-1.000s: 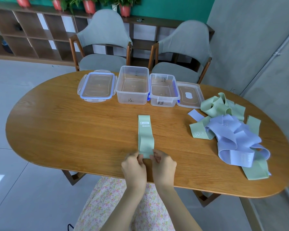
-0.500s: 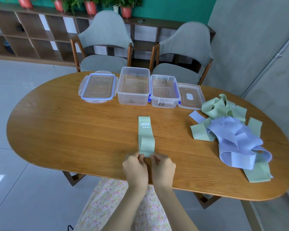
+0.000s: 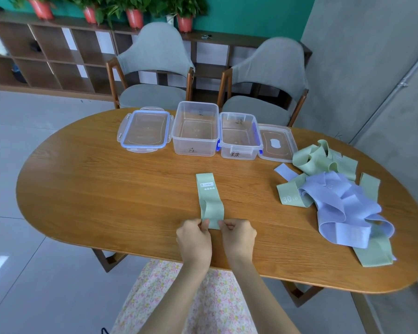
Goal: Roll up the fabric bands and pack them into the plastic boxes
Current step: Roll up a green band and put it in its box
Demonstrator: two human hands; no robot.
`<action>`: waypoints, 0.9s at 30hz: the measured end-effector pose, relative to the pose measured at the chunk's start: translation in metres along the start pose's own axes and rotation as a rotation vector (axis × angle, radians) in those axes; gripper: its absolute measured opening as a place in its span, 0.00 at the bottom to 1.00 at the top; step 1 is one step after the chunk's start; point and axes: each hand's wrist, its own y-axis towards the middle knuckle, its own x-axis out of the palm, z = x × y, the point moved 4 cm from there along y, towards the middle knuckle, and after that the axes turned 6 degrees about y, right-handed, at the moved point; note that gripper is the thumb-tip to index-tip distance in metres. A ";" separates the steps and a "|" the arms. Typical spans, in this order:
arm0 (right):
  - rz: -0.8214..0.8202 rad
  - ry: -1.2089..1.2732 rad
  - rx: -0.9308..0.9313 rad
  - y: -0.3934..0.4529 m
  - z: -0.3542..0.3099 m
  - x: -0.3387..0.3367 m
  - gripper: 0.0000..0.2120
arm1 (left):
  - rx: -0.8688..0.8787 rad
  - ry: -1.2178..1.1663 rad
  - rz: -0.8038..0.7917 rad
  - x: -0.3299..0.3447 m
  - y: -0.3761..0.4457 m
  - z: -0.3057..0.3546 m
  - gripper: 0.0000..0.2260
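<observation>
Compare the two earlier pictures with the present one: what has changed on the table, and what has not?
Very little has changed. Both hands, left and right, keep their grip on the near end of the green band, which lies flat as before with no visible roll yet. The two boxes, the lids and the pile of bands stayed put.

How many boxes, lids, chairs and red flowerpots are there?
Boxes: 2
Lids: 2
Chairs: 2
Red pots: 4
Total: 10
</observation>
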 end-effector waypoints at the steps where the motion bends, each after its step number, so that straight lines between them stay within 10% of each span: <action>1: 0.002 0.003 0.000 -0.002 0.001 0.000 0.15 | 0.019 0.018 0.012 0.001 -0.001 0.001 0.10; 27: 0.056 -0.023 -0.076 -0.023 -0.007 0.008 0.08 | 0.024 -0.066 0.006 -0.016 0.000 0.000 0.08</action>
